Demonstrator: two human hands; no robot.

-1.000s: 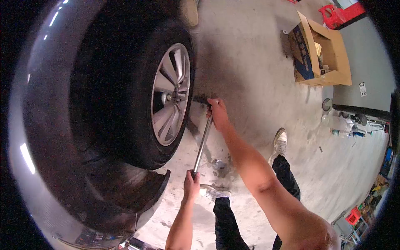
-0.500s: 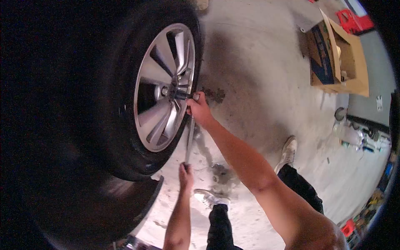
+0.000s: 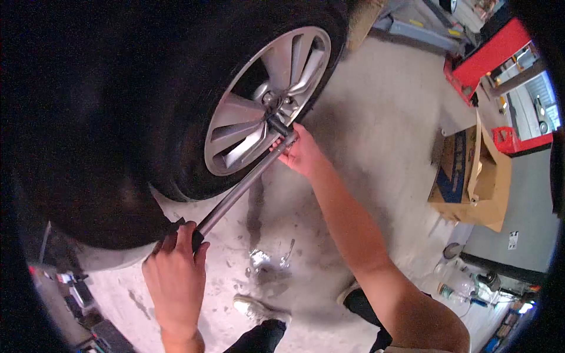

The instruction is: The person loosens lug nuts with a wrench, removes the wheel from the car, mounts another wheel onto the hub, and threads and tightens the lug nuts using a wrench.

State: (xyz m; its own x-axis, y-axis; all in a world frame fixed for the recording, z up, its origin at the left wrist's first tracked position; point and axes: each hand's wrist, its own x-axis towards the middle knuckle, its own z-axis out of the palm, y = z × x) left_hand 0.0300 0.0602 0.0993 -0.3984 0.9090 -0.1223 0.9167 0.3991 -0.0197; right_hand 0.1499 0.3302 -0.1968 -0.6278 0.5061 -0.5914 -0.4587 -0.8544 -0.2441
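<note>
A long-handled socket wrench (image 3: 241,187) runs slantwise from the wheel down to the lower left. My left hand (image 3: 178,276) is closed around its dark grip. At the other end, my right hand (image 3: 303,152) is closed on the wrench head. A dark socket (image 3: 279,125) projects from that head into the hub area of the silver alloy wheel (image 3: 235,112); the exact nut under it is hidden. The black tire (image 3: 185,162) surrounds the wheel, with the dark bodywork beside it.
An open cardboard box (image 3: 494,188) stands on the right by a grey panel (image 3: 532,206). Behind it is a red lift post base (image 3: 465,79). Clear bottles (image 3: 456,279) are at the lower right. My shoe (image 3: 259,309) is on the stained concrete floor (image 3: 318,259).
The wrench handle has swung from near vertical toward the lower left, my left hand moving with it. My right hand stays at the head. The view has turned and shifted.
</note>
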